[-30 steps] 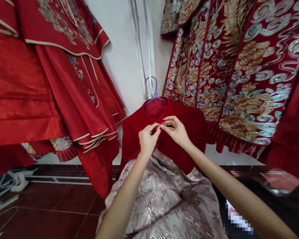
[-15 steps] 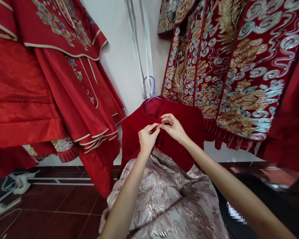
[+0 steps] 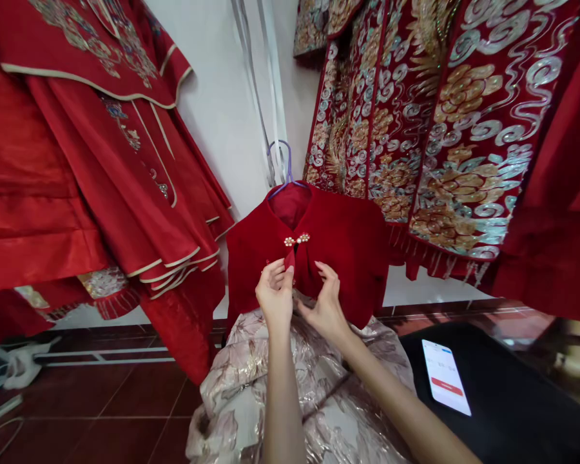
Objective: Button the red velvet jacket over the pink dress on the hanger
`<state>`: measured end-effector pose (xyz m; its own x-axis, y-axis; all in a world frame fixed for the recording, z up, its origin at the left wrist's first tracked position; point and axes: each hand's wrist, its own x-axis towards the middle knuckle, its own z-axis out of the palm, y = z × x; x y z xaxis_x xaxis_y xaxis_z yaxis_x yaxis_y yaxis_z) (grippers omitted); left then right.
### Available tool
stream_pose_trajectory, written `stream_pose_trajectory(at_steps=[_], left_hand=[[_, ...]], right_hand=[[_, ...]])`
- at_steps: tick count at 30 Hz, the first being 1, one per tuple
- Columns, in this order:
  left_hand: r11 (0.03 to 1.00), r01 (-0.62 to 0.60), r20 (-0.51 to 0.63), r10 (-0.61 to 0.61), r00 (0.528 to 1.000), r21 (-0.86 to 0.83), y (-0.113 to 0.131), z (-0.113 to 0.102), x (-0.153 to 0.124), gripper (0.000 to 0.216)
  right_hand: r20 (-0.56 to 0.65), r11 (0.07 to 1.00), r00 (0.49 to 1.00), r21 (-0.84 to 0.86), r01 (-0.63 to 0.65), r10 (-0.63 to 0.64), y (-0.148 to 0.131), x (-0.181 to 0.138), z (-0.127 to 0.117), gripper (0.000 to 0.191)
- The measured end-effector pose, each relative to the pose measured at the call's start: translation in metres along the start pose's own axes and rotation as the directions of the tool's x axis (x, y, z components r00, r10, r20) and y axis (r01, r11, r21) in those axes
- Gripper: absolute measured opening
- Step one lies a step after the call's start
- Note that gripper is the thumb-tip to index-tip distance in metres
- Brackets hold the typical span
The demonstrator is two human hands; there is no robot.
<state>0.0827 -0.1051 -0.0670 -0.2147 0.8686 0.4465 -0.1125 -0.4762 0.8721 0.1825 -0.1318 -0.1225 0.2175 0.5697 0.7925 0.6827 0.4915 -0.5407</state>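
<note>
Just below a flowered clasp (image 3: 296, 240), the left hand (image 3: 275, 293) pinches the front edge of a red jacket (image 3: 350, 251) between thumb and fingertips. Beside it, the right hand (image 3: 327, 306) is partly open, fingers curved and thumb well apart, near the other front edge; whether its fingertips touch the cloth, I cannot tell. The clasp's 2 flower-shaped halves meet across the opening under the neckline. At the neck sits a purple hanger (image 3: 289, 169), its hook by pale metal poles (image 3: 273, 71). Under the forearms spreads pale, shiny patterned fabric (image 3: 244, 361). Farther out, a phone (image 3: 447, 379) with a lit screen lies on a black surface (image 3: 507, 367) to the right. Red garments with cream trim (image 3: 96, 148) hang on the left, and an embroidered red garment (image 3: 464, 161) with fringe hangs on the right. Dark red tiles (image 3: 135, 393) cover the floor.
</note>
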Motion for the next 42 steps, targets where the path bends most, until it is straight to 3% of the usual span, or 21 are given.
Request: stream_pose_trajectory(at_steps=[4, 7, 9, 11, 14, 16, 19, 24, 27, 29, 32, 35, 39, 42], left_hand=[[0.997, 0.079, 0.01, -0.079, 0.997, 0.009, -0.002, -0.004, -0.008, 0.031], [0.994, 0.018, 0.018, -0.02, 1.0, 0.106, 0.001, -0.009, -0.007, 0.028], [0.983, -0.06, 0.018, 0.058, 0.998, 0.175, 0.001, -0.014, -0.007, 0.029], [0.966, -0.131, 0.042, 0.124, 0.991, 0.223, 0.0, -0.019, -0.007, 0.031], [0.961, -0.153, 0.134, 0.124, 0.983, 0.23, -0.008, -0.019, -0.008, 0.04], [0.974, -0.099, 0.205, 0.056, 0.977, 0.204, -0.014, -0.013, -0.012, 0.048], [0.979, -0.057, 0.314, -0.007, 0.949, 0.195, -0.021, -0.001, -0.022, 0.05], [0.97, -0.114, 0.47, -0.001, 0.883, 0.215, -0.031, 0.005, -0.032, 0.043], [0.962, -0.188, 0.525, 0.057, 0.849, 0.2, -0.038, 0.0, -0.03, 0.038], [0.955, -0.196, 0.47, 0.071, 0.88, 0.224, -0.042, -0.003, -0.027, 0.034], [0.946, -0.14, 0.241, 0.068, 0.968, 0.293, -0.045, -0.009, -0.022, 0.035], [0.943, -0.116, 0.092, 0.092, 0.992, 0.311, -0.046, -0.016, -0.017, 0.046], [0.968, -0.064, 0.085, 0.044, 0.995, 0.243, -0.05, -0.026, -0.01, 0.044], [0.995, 0.065, 0.115, -0.073, 0.991, 0.07, -0.053, -0.029, -0.006, 0.042]], right_hand=[[-0.072, 0.985, 0.995, -0.159, 0.06, -0.073, 0.001, -0.007, 0.031, 0.07], [-0.157, 0.984, 0.979, -0.145, 0.106, -0.128, 0.008, 0.007, 0.04, 0.054], [-0.227, 0.994, 0.968, -0.048, 0.099, -0.108, 0.008, 0.012, 0.031, 0.037], [-0.298, 0.997, 0.955, 0.073, 0.031, -0.008, 0.004, 0.012, 0.01, 0.022], [-0.324, 0.961, 0.929, 0.258, -0.097, 0.181, -0.01, 0.013, -0.033, 0.023], [-0.22, 0.895, 0.931, 0.407, -0.184, 0.292, -0.018, 0.015, -0.058, 0.025], [-0.01, 0.804, 0.947, 0.531, -0.268, 0.322, -0.025, 0.018, -0.075, 0.026], [0.204, 0.709, 0.953, 0.636, -0.304, 0.226, -0.031, 0.011, -0.062, 0.028], [0.273, 0.68, 0.94, 0.651, -0.338, 0.205, -0.032, 0.007, -0.051, 0.027], [0.291, 0.68, 0.934, 0.643, -0.353, 0.209, -0.03, 0.005, -0.047, 0.025], [0.308, 0.692, 0.927, 0.622, -0.367, 0.214, -0.026, 0.005, -0.044, 0.023], [0.345, 0.685, 0.916, 0.619, -0.385, 0.203, -0.023, 0.007, -0.043, 0.02], [0.392, 0.668, 0.908, 0.638, -0.383, 0.146, -0.021, 0.013, -0.033, 0.018], [0.391, 0.728, 0.913, 0.591, -0.347, 0.119, -0.015, 0.02, -0.014, 0.017]])
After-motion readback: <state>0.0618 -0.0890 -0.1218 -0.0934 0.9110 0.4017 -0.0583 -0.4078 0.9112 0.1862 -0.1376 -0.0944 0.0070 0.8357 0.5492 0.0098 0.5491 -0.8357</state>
